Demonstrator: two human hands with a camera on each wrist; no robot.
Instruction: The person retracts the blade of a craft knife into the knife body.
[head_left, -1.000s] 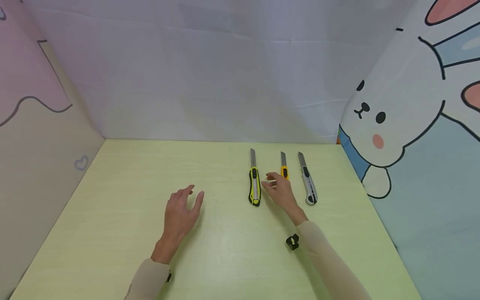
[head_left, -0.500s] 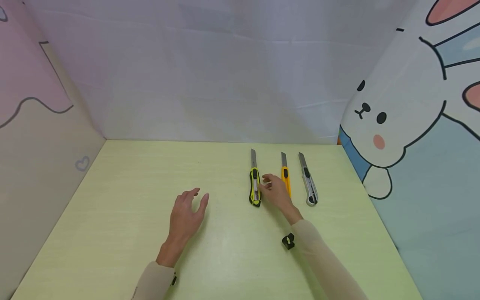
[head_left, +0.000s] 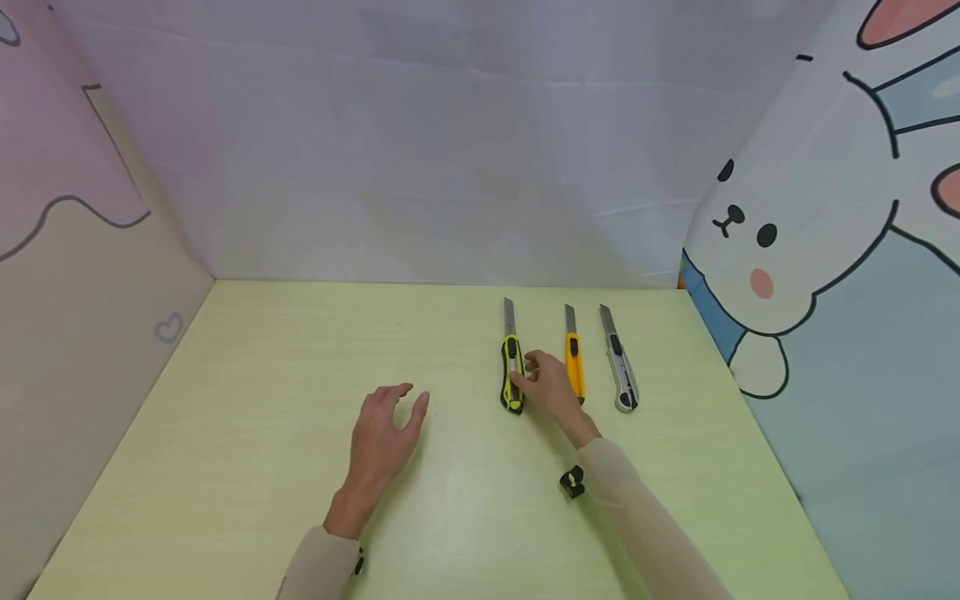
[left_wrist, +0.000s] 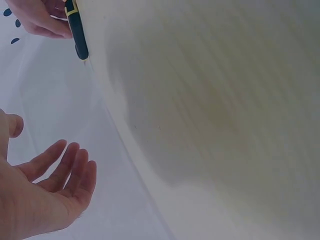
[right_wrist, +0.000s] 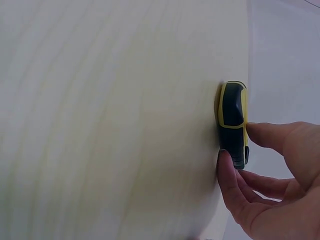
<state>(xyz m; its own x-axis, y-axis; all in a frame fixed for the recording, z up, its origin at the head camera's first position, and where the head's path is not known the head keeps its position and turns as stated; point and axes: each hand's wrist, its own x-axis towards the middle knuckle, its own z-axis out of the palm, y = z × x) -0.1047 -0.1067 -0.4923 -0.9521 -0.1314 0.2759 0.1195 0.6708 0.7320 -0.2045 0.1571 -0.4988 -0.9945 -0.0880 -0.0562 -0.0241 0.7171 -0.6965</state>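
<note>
I see my right hand at the yellow-and-black knife, which lies flat on the table in the far right part, with its blade pointing to the far edge. In the right wrist view the thumb comes to one side of the handle and the fingers come to the other side, all slightly bent, and they touch the handle near its rear end. The knife rests on the table surface; it is not lifted. If the fingers already press firmly I cannot tell, but they are curled around the handle from both sides.

My left hand is over the middle of the table, well apart from the knives. Its fingers are spread and only loosely bent, and they hold nothing. From the pictures I cannot tell if the palm touches the table.

I count three utility knives, lying side by side, near each other but not touching, close to the far right corner: the yellow-and-black knife on the left, an orange knife in the middle, just beside my right hand, and a grey knife on the right. All three have the blade out.

There is also one small black object beside my right sleeve, nearer to the front edge.
</note>
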